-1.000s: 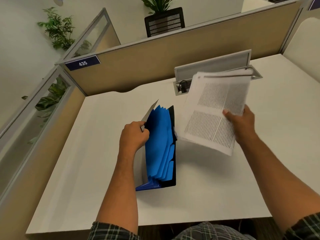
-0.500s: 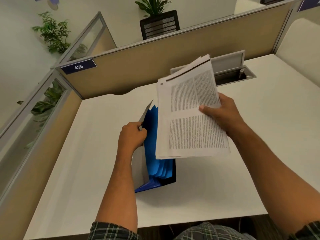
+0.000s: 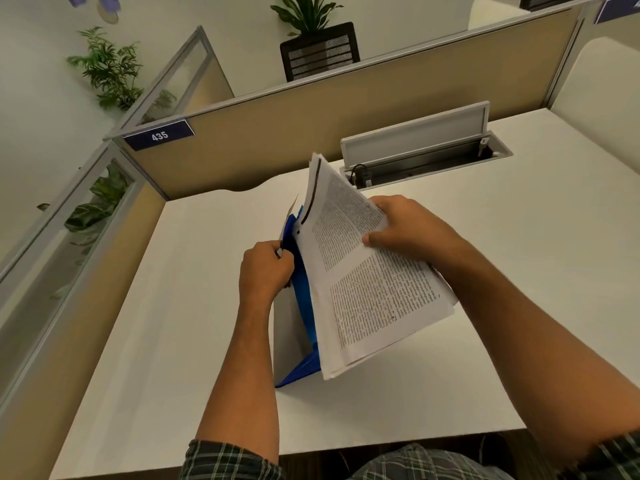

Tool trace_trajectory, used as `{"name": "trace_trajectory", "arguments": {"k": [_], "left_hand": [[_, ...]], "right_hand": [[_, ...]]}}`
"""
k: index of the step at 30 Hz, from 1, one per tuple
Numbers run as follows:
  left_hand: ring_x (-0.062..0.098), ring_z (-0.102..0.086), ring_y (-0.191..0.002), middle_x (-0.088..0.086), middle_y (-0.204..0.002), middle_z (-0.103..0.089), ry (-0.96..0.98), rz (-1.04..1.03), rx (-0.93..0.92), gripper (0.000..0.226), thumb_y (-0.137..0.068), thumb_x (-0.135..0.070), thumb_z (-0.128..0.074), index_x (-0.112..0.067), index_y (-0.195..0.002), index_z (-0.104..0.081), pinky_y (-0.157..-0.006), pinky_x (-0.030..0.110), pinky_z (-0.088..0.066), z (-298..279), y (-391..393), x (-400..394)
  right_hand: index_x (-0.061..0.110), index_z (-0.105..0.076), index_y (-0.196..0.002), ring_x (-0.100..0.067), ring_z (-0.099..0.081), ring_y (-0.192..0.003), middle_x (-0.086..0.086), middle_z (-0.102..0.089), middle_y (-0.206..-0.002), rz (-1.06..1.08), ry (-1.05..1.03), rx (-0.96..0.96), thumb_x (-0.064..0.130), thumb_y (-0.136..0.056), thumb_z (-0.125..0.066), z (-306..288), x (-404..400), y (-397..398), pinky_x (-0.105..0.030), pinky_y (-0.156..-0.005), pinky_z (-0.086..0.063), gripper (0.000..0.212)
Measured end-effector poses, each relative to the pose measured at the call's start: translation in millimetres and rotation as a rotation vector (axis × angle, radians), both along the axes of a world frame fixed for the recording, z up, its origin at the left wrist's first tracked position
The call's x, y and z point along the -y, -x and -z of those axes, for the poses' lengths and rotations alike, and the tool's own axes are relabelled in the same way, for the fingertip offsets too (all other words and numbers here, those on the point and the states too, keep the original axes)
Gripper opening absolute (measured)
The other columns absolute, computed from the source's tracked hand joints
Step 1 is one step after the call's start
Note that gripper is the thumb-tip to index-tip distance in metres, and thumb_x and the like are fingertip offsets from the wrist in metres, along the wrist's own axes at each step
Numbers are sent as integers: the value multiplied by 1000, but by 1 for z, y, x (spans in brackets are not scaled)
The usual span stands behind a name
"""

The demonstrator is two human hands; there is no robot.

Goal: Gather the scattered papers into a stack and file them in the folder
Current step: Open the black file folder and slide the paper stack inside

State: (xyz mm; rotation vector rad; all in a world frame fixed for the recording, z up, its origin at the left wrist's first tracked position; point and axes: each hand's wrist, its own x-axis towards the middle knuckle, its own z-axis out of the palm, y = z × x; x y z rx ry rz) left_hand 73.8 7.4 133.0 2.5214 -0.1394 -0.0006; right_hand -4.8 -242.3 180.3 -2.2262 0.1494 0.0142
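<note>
The left hand (image 3: 265, 268) gripped the near-left flap of the blue folder (image 3: 304, 299), which stood open on the white desk (image 3: 502, 271). The right hand (image 3: 403, 230) grasped the tilted stack of papers (image 3: 367, 292), its left edge over the folder's opening.

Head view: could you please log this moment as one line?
left hand holds folder open | right hand grips paper stack over folder | not inserted
</note>
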Motion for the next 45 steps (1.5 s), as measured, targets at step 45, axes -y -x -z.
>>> {"name": "trace_trajectory", "arguments": {"k": [45], "left_hand": [[22,-65,-67,6,-77,-69,-70,111,38,25,-96,-21,-54,-22,-71,-54,-54,33,-52,18,18,61]], "right_hand": [[14,-39,-150,-31,-44,-136,-12,-45,-150,672,92,2,47,-82,-77,140,-27,-1,-48,-112,-39,85]]}}
